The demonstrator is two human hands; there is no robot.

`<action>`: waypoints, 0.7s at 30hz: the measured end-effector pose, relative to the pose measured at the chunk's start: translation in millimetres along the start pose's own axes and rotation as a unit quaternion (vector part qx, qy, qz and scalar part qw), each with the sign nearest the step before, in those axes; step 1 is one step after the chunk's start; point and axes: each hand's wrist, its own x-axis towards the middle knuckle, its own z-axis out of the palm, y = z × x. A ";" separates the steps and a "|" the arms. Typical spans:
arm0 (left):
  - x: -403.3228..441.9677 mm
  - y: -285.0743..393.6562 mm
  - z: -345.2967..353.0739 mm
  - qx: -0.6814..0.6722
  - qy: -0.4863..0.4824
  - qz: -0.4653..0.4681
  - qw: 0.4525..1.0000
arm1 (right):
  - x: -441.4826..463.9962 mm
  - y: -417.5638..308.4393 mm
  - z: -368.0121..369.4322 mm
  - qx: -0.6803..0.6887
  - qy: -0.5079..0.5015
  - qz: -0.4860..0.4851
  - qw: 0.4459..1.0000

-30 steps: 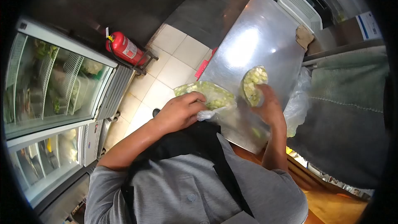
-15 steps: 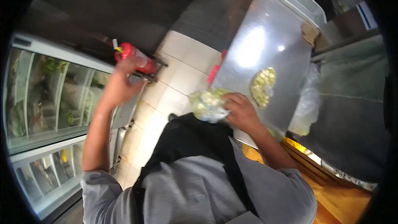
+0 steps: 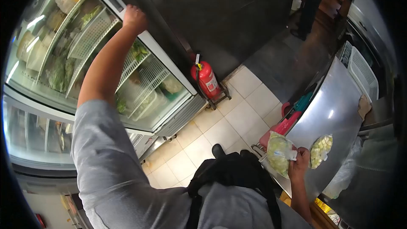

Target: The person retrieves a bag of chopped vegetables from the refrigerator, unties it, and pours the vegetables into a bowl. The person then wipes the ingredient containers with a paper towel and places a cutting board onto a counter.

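My left hand (image 3: 135, 19) is stretched far up to the left, its fingers closed round the edge of the glass refrigerator door (image 3: 171, 68). Low on the right, my right hand (image 3: 299, 164) grips the gathered neck of a clear plastic bag of pale green cut vegetables (image 3: 278, 154). That bag hangs by the near edge of the steel table (image 3: 339, 116). A second bag of similar pale pieces (image 3: 321, 150) lies on the tabletop, just right of my right hand and apart from it.
A red fire extinguisher (image 3: 206, 78) stands on the floor beside the refrigerator. Shelves behind the glass hold leafy greens and a white basket (image 3: 90, 34). Pink containers (image 3: 275, 129) sit beside the table. A person in dark trousers (image 3: 308, 15) stands at the far end.
My left hand has moved up and taken hold of the refrigerator door edge. My view has turned left toward the refrigerator. The bag is still in my right hand.
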 end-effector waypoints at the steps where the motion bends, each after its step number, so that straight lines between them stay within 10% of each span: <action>1: 3.1 2.3 3.7 -0.015 -0.022 -0.012 1.000 | 2.5 -4.5 -0.9 0.001 0.035 -0.003 0.999; 7: 5.1 9.3 -4.1 -0.022 -0.020 -0.001 1.000 | 1.4 -13.6 -4.2 0.168 -0.045 0.222 0.959; 14: -153.7 32.0 -82.9 -0.132 0.278 0.032 0.951 | 32.6 5.3 -0.1 0.200 -0.059 0.185 0.960; 21: -340.1 50.8 -127.6 -0.254 0.353 -0.104 0.895 | 120.5 -23.4 73.5 0.159 -0.183 0.078 0.967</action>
